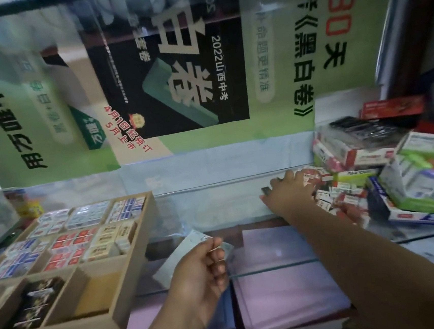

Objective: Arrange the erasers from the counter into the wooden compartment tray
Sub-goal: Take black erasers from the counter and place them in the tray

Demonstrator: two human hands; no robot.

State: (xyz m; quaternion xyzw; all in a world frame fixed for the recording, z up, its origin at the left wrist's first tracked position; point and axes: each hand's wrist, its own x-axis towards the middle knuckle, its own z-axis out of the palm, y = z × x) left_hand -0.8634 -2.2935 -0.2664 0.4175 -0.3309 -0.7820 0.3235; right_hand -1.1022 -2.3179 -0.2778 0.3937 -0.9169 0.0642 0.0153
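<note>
The wooden compartment tray [135,241] lies at the left on the glass counter. Its upper compartments hold rows of blue, red and tan wrapped erasers [72,244]; a lower one holds black erasers [35,301], and another shows bare wood. My right hand [288,197] reaches far right, fingers curled over a dark eraser [266,191] at the edge of a loose pile of red-and-white erasers [330,196]. My left hand [202,269] hovers over the glass near the tray, fingers loosely curled; whether it holds anything is unclear.
Stacked stationery boxes [363,150] and a green-edged box of packets [430,186] crowd the right side of the counter [214,207]. A large poster [175,75] stands behind. Purple sheets [288,284] lie under the glass.
</note>
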